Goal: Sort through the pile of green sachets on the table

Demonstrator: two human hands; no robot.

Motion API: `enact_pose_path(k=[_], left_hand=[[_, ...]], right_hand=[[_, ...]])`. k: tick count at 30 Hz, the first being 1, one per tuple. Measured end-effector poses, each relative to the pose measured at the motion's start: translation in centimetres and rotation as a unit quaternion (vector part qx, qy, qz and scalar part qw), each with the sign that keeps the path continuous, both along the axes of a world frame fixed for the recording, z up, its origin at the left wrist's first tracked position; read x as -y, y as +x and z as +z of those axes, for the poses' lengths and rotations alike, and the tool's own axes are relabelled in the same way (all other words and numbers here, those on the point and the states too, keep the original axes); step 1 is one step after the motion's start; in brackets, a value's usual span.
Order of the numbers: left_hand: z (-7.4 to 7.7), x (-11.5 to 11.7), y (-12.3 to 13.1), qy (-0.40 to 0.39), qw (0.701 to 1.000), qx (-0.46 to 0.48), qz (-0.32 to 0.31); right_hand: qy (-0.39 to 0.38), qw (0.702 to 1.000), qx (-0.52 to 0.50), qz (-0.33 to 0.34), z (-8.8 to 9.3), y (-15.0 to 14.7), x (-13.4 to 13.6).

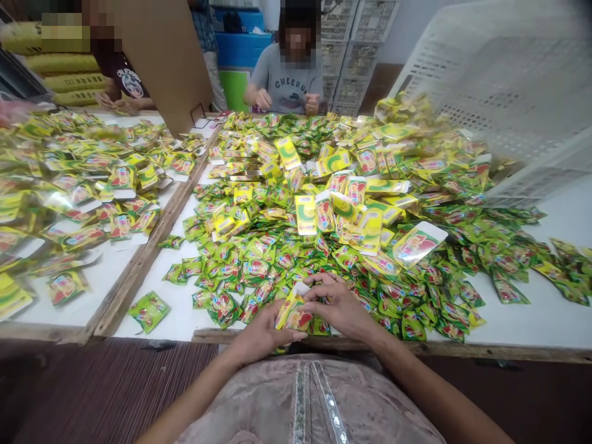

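Note:
My left hand [261,333] and my right hand [340,305] meet at the table's near edge, both closed on a yellow bag with a white header [292,310] stuffed with small sachets. The left hand grips it from below. The right hand's fingers curl over its top. Right behind them spreads a big heap of small green and red sachets [259,259]. On top of the heap lie filled yellow bags [306,214] and one tilted bag with a white header [417,242].
The white table [550,308] has a wooden rim. A white plastic crate [504,80] leans at the right. A second table [92,185] at the left carries more bags. One person in a grey shirt [289,77] sits across; another person's hands [115,102] show far left.

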State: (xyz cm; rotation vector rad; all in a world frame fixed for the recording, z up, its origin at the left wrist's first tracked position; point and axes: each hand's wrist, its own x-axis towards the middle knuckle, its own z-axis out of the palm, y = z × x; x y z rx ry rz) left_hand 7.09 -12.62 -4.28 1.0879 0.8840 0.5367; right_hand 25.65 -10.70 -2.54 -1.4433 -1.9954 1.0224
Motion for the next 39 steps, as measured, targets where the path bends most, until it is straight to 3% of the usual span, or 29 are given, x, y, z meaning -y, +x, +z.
enact_pose_path(k=[3, 9, 12, 14, 16, 18, 20, 23, 26, 30, 31, 33, 35, 36, 39], left_hand=[[-0.4, -0.2, -0.1, 0.014, 0.999, 0.001, 0.035], [-0.9, -1.6, 1.4, -0.043, 0.992, 0.097, 0.075], [-0.3, -3.3, 1.4, -0.023, 0.984, 0.106, 0.144], [0.2, -4.4, 0.8, 0.005, 0.960, 0.104, 0.260], [0.6, -5.0, 0.2, -0.007, 0.921, 0.089, 0.380], [1.0, -5.0, -0.1, -0.059, 0.895, 0.085, 0.434], [1.4, -4.6, 0.1, -0.118, 0.903, 0.137, 0.391], [1.7, -4.1, 1.0, -0.135, 0.913, 0.243, 0.300], [1.6, -4.2, 1.4, -0.094, 0.899, 0.282, 0.323], [1.2, -4.4, 0.9, -0.078, 0.903, 0.273, 0.322], [1.2, -4.3, 0.8, -0.074, 0.909, 0.263, 0.315], [1.3, -4.0, 0.6, -0.063, 0.927, 0.232, 0.289], [1.5, -3.5, 0.6, -0.050, 0.945, 0.203, 0.253], [1.6, -3.2, 0.6, -0.045, 0.952, 0.193, 0.234], [1.8, -2.7, 0.7, -0.030, 0.964, 0.168, 0.203]], right_hand=[[0.016, 1.000, 0.007, -0.021, -0.1, -0.2, -0.3], [0.016, 0.998, 0.033, 0.047, 0.6, -0.9, -1.7], [0.044, 0.999, -0.024, -0.013, 0.8, -0.6, -2.8], [0.116, 0.987, -0.058, -0.095, 1.0, -0.3, -3.1], [0.238, 0.958, -0.042, -0.155, 1.2, -0.1, -2.8], [0.372, 0.914, 0.016, -0.160, 1.0, -0.3, -2.1], [0.466, 0.875, 0.080, -0.099, 0.4, -0.7, -1.3], [0.509, 0.850, 0.134, 0.020, -1.1, -1.6, -0.3], [0.487, 0.855, 0.159, 0.081, -1.9, -2.1, 0.6], [0.468, 0.867, 0.079, 0.150, -0.6, -1.7, 1.4], [0.462, 0.875, 0.035, 0.138, 0.0, -1.4, 1.4], [0.418, 0.907, -0.042, 0.042, 1.4, -1.0, 0.7], [0.314, 0.942, -0.086, -0.084, 2.6, -0.7, -0.5], [0.238, 0.959, -0.100, -0.116, 3.1, -0.6, -1.2], [0.007, 0.979, -0.179, -0.101, 3.8, -1.1, -2.9]])
